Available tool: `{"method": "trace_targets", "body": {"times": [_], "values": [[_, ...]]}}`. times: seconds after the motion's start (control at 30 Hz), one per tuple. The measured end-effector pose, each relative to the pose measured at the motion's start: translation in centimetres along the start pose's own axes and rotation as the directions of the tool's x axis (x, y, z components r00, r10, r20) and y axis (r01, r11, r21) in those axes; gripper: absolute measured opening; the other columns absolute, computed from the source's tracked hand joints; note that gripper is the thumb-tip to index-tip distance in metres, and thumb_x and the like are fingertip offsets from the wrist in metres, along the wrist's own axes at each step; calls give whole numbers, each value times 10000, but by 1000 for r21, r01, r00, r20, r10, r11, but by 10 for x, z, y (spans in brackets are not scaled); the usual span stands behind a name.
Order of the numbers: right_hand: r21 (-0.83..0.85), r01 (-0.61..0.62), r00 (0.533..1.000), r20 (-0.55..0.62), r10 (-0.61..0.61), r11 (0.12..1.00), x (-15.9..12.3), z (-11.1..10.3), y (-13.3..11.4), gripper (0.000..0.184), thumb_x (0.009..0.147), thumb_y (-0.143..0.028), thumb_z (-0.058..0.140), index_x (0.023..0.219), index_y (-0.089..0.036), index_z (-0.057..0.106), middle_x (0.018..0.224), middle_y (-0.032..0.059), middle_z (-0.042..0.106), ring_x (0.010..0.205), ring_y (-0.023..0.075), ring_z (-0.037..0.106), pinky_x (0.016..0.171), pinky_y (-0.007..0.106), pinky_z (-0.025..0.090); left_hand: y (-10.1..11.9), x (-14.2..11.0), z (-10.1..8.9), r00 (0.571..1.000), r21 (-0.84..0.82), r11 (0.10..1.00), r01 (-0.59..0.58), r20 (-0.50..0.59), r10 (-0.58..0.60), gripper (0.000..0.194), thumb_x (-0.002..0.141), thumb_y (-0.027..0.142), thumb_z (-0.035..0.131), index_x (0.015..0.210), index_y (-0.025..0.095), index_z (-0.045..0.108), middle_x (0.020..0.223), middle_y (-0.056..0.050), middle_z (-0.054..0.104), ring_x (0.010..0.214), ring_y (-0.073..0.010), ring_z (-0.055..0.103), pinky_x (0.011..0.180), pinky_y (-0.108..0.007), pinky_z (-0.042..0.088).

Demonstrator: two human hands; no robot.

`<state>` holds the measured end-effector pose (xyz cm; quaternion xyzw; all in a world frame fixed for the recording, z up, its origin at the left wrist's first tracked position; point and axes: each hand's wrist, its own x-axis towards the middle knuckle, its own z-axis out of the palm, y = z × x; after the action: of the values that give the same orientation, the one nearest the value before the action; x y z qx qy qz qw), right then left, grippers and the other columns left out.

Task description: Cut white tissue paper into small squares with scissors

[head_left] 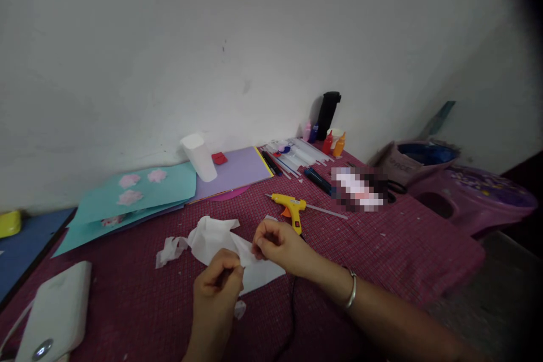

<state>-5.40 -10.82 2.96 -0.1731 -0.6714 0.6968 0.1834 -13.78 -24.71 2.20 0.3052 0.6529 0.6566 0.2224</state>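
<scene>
My left hand (218, 294) is closed in a pinch over the table, and whatever its fingertips hold is too small to make out. Close by on the right, my right hand (283, 244) is pinched too, thumb against the fingers, its contents hidden. Thin white paper (216, 240), crumpled and torn, lies beneath and behind both hands. A small white scrap (240, 309) is beside my left hand. Just beyond my right hand rests a yellow hot glue gun (291, 203) with a clear glue stick in its back.
Turquoise sheets (102, 198) with pink paper flowers (130, 198) lie at the left, near a white box-like device (59, 311). Behind are a purple sheet (237, 167), glue sticks (303, 153) and paint bottles (339, 145). A pink stool (475, 209) stands right of the table.
</scene>
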Motion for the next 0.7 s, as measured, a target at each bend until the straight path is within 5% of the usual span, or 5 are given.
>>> {"method": "trace_targets", "body": {"times": [0.13,0.23,0.33,0.53,0.7], "values": [[123,-25,995,96,13,992,0,-6,-8,146,813,-299,553,770,-169,503,716,3,623,594,92,554,565,223,429,4,5,-1,1000,-169,985,28,16,-26,196,693,147,588,508,184,534,649,25,467,647,-128,469,606,-229,406],[-3,97,985,144,-95,995,-6,-3,-10,258,762,-381,653,838,-174,518,767,-6,592,653,104,530,596,235,414,1,6,-1,999,-167,985,50,20,-47,161,694,168,614,540,179,567,630,27,479,635,-130,477,604,-233,415],[-178,135,983,145,-110,975,-11,4,-9,315,668,-318,756,851,-185,538,759,-31,546,665,106,484,586,227,384,-6,6,-2,998,-97,995,16,57,-10,133,719,173,613,589,181,585,577,43,468,581,-114,424,553,-218,361],[-2,110,985,132,-109,994,-7,11,-1,213,709,-270,698,805,-167,538,722,-35,514,625,96,458,584,236,379,-6,6,-5,984,28,991,-129,130,124,183,765,150,574,588,192,550,625,40,492,623,-118,457,594,-224,355],[-154,224,974,63,-217,962,-10,10,-4,53,777,-169,608,828,-167,596,749,-13,560,670,111,501,610,242,401,0,4,-6,982,113,980,-165,110,153,188,752,137,551,577,199,520,602,42,470,573,-119,433,541,-228,329]]}}
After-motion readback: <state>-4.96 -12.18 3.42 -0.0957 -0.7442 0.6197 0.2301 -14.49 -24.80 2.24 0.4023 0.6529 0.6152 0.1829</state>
